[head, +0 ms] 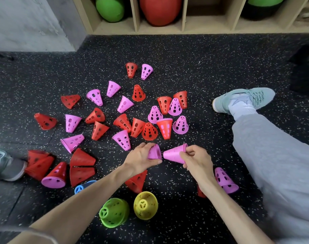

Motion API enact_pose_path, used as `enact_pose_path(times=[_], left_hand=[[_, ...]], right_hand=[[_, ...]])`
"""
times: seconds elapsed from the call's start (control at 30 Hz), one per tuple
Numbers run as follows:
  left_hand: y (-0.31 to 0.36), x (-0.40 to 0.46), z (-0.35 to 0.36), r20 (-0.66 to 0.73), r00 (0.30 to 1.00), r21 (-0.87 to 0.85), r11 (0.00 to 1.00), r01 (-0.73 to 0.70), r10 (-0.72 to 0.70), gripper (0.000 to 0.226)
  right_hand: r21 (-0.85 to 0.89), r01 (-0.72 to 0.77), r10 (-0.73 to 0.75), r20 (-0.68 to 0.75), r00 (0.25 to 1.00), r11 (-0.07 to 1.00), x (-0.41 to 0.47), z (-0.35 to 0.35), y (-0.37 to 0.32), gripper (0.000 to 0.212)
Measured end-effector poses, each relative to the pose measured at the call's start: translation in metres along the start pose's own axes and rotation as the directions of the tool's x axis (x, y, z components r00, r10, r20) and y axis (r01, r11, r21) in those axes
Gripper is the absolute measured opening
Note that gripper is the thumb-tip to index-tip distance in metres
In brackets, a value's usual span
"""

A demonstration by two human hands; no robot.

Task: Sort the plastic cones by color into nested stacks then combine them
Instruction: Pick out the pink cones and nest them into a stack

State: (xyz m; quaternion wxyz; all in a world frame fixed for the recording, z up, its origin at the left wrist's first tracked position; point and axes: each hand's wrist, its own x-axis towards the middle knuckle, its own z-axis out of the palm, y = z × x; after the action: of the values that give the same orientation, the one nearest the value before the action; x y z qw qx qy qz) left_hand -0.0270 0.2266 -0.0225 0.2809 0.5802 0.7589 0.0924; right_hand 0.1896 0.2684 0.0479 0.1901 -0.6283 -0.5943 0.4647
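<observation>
Sitting on a dark speckled floor [194, 55], a person holds pink cones in both hands just above it. The left hand [141, 158] has its fingers and thumb curled round a single pink cone [154, 152], the wide mouth turned toward the other hand. The right hand [196, 158] pinches a short nested pink stack [174, 153] near its rim, the narrow tip pointing left at that mouth; the tip and the mouth are close but do not touch. Just beyond the two grips lies the loose scatter of red and pink cones [122, 122], some upright, some tipped over, among them a red cone with pink nested inside [165, 127]. To the left of the left hand lie several red stacks on their sides [82, 158], one capped with a pink cone [54, 180]. Below the grips, between the forearms, stand a green stack [114, 212] and a yellow stack [145, 205], and a blue cone [84, 186] shows partly from under the left forearm. Beside the right wrist lies one more pink cone [225, 180], with a bit of red showing under the forearm. A grey trouser leg [273, 155] stretches out to the right of the grips.
</observation>
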Motion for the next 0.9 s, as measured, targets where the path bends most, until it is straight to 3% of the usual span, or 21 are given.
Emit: enact_pose_path(times=[0.33, 0.5, 0.7, 0.9], left_hand=[[0.018, -0.034, -0.014, -0.191, 0.975, -0.1, 0.986, -0.132, 0.111, 0.08], [0.021, -0.058, -0.027, -0.286, 0.954, -0.19, 0.971, -0.144, 0.086, 0.076], [0.033, -0.074, -0.024, -0.339, 0.939, -0.207, 0.968, -0.138, 0.061, 0.077], [0.04, -0.074, -0.02, -0.347, 0.935, -0.206, 0.967, -0.15, 0.071, 0.082]], right_hand=[[0.091, 0.069, -0.071, 0.027, 0.997, 0.993, 0.001, -0.002, -0.004, 0.002], [0.21, 0.129, -0.166, 0.172, 0.971, 0.969, -0.006, -0.003, -0.018, 0.002], [0.212, 0.19, -0.253, 0.327, 0.91, 0.959, -0.013, 0.004, -0.024, 0.008], [0.219, 0.204, -0.273, 0.353, 0.895, 0.954, -0.017, 0.005, -0.025, 0.014]])
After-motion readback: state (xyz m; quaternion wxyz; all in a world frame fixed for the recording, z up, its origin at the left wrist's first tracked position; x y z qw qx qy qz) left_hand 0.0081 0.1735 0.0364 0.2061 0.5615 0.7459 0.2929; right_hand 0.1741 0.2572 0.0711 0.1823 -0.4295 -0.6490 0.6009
